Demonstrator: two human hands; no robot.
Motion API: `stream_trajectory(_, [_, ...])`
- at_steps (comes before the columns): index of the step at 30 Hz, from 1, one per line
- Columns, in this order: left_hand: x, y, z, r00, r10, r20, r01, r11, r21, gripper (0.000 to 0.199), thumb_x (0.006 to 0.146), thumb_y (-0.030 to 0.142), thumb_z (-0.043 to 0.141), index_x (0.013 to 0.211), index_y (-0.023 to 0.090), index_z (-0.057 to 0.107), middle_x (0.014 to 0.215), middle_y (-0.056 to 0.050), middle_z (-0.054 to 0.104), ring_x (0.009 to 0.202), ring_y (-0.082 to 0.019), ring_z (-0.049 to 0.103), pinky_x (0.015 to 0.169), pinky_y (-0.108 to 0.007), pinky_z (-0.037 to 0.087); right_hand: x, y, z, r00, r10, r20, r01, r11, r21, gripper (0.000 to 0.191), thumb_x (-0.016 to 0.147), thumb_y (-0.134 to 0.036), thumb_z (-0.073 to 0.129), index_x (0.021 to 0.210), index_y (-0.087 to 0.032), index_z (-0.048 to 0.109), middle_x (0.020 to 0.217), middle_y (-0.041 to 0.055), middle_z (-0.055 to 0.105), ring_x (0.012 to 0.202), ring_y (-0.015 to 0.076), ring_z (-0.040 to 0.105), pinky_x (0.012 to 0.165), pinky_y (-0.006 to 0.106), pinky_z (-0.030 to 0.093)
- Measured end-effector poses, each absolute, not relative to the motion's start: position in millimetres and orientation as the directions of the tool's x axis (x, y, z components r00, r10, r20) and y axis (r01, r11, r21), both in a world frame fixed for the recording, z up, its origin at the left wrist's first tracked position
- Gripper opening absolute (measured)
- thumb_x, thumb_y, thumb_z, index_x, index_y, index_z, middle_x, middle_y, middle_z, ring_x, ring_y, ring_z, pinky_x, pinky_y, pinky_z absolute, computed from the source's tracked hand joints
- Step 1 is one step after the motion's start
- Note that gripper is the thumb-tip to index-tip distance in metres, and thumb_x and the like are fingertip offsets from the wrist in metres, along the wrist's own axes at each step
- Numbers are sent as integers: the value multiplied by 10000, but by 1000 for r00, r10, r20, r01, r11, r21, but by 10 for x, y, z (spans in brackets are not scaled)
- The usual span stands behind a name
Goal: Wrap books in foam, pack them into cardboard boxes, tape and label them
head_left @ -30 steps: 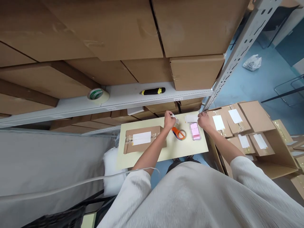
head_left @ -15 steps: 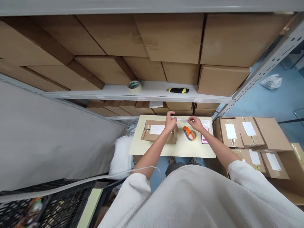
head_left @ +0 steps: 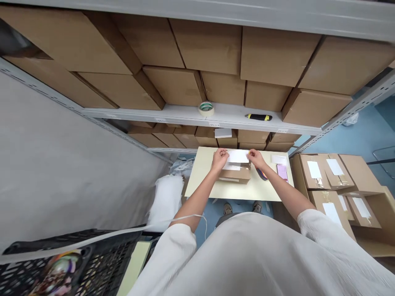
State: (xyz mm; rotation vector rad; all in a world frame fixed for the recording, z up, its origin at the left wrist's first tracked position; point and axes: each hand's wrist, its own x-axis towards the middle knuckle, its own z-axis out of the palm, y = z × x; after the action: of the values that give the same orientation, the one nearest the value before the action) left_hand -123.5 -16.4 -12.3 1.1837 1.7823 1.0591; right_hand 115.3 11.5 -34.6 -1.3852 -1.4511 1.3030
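Note:
A white label (head_left: 238,156) is stretched between my two hands, just above a cardboard box (head_left: 235,176) on the cream table. My left hand (head_left: 220,158) pinches the label's left edge. The right edge is pinched by my right hand (head_left: 256,158). Another white paper (head_left: 231,166) lies on the box top, partly covered by the held label. The tape dispenser (head_left: 261,174) sits right of the box, mostly hidden under my right forearm. A phone (head_left: 282,172) with a pink screen lies at the table's right side, near a clear plastic piece (head_left: 278,159).
Behind the table (head_left: 200,181) stands a shelf (head_left: 228,119) bearing a tape roll (head_left: 206,108), a black-yellow cutter (head_left: 258,117) and many boxes. Labelled boxes (head_left: 315,170) are at right. White wrapping (head_left: 166,197) and a black crate (head_left: 105,255) are at left.
The view has shifted left. The white label has come over the box, held flat between both hands, and the box sits closer beneath them. The tape dispenser is now mostly behind my right arm.

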Motion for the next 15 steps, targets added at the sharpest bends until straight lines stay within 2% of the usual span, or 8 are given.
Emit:
stream_trajectory(4, [-1464,-214,-290,-213,961,-178,241,228,943,204,874,177,693,1064,235,648,826,18,698,797,-165,684,832,-297,553,932,-62,-395,-117,975,-190,297,-149,-943,220,780,-443,647,845,-261,541,689,-77,519,639,141,495,625,276,434])
stream_trajectory(6, [-1529,-246,-349,-225,962,-153,267,212,940,224,899,157,678,1101,246,640,847,16,696,821,-168,693,853,-306,553,855,-144,-402,-87,976,-198,355,-155,-922,207,795,-400,636,936,-256,584,705,-79,546,669,153,540,661,284,463])
stream_trajectory(9, [-1598,-293,-415,-219,967,-133,322,200,926,308,908,128,674,1183,263,640,922,-1,708,858,-177,704,866,-315,559,751,-248,-391,-24,978,-206,477,-170,-862,318,826,-350,625,1130,-259,611,730,-73,601,755,192,630,743,316,516])
stream_trajectory(15, [-1684,-347,-563,-104,989,-109,466,145,873,467,886,70,652,1313,259,629,1023,-34,717,903,-209,704,939,-365,564,578,-360,-371,12,983,-184,701,-140,-700,438,910,-266,577,1348,-252,581,883,8,712,934,275,710,831,388,555])
